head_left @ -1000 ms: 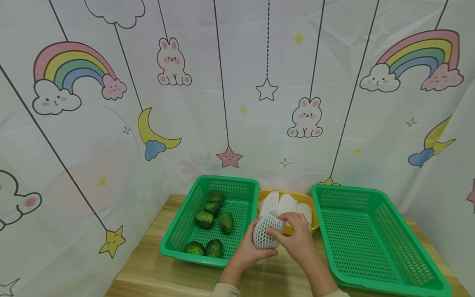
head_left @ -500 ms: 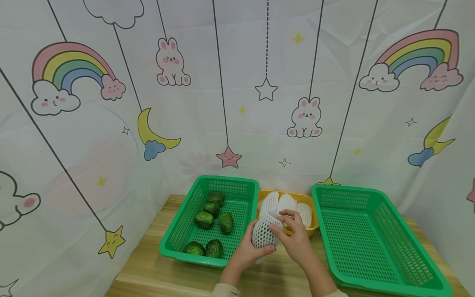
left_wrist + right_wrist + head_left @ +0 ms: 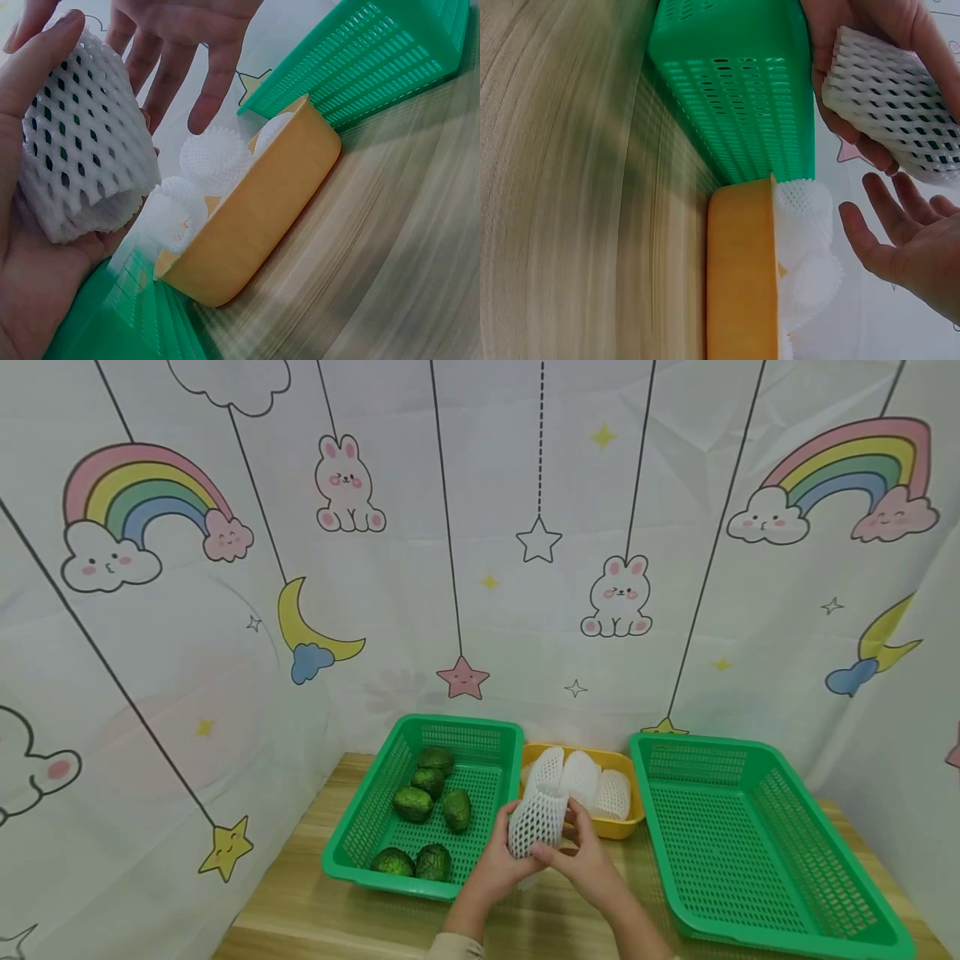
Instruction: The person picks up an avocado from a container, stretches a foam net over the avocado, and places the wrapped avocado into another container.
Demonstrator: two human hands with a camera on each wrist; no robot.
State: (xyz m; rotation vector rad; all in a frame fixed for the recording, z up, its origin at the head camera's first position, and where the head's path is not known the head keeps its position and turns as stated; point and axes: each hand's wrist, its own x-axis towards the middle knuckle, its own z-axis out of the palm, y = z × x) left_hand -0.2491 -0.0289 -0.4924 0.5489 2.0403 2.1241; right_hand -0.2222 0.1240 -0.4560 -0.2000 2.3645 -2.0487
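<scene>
My left hand grips a white foam fruit net above the table, its thumb and fingers wrapped around the sides. Something dark green shows through the holes of the net, and its near end gapes in the left wrist view. Close against the right side of the net is my right hand. Its fingers are spread and loosely extended in the left wrist view, with no item between them. Behind both hands, more white foam nets lie in a yellow basket.
To the left stands a green basket holding several dark green avocados. Another green basket sits on the right. All rest on a wooden table, with a printed white cloth hanging behind.
My right fingers have let go of the upper edge of the net and come down to its right side. My left hand keeps its grip in nearly the same spot.
</scene>
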